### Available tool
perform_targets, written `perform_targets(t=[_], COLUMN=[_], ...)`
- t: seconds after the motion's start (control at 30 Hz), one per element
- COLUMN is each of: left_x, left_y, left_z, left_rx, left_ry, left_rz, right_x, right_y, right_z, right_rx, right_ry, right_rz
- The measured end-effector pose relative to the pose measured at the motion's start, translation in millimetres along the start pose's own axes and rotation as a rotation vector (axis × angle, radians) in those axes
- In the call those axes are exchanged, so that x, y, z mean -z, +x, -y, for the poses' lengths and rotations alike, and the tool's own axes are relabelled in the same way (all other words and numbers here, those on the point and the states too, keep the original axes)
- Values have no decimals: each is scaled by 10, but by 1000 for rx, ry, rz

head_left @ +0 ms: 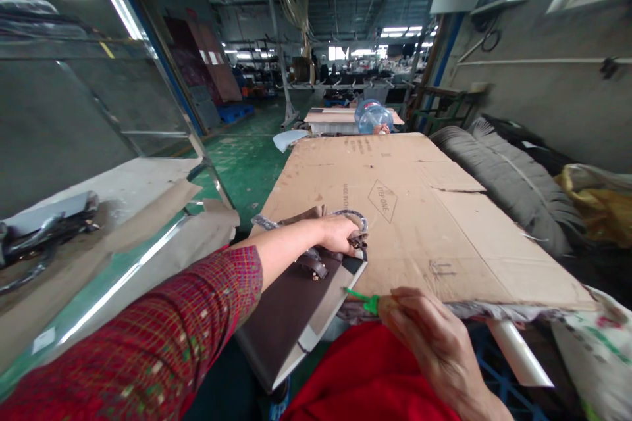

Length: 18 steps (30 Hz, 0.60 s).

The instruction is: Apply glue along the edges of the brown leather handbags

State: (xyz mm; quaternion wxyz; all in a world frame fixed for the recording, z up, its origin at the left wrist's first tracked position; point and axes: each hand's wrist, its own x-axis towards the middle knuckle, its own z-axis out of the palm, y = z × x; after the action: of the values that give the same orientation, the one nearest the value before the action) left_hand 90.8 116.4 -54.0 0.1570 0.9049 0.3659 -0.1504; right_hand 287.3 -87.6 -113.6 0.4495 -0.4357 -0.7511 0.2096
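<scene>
A dark brown bag [286,309] with a pale edge lies tilted over the near left edge of a cardboard-covered table [415,223]. My left hand [340,235] reaches across the bag, its fingers closed around the strap and metal hardware at the bag's far end. Brown straps [313,263] and clear wrapping lie beside that hand. To the right, in front of the table's edge, my right hand [429,335] is closed on a green-handled tool [371,304], whose thin tip points at the bag's pale side.
A large blue water bottle [374,117] lies beyond the table. Grey padded material [498,177] is heaped along the right. At left stands a metal-framed rack [212,174] with paper-covered shelves and wrapped dark items. Green floor shows between rack and table.
</scene>
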Motion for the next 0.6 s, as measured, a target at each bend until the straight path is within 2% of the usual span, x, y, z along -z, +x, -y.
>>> perform_targets(t=[0.1,0.23,0.4,0.53,0.6], left_x=[-1,-12,-12,-2,1], left_y=[0,13,8,-14,-19], left_z=[-4,8,10,-3,-6], left_rx=[6,20,22,18,13], left_ry=[-2,-12,-21,-19,-18], left_rz=[0,-1,6,1,1], right_x=[-22,-41,-61,-84,-94], right_y=[-27,-37,-61,-108,-136], right_z=[32,49,103,88,92], right_rx=[21,36,67,55,74], right_ry=[45,-63,41,-41,-29], right_rz=[66,-86,78,-64,-30])
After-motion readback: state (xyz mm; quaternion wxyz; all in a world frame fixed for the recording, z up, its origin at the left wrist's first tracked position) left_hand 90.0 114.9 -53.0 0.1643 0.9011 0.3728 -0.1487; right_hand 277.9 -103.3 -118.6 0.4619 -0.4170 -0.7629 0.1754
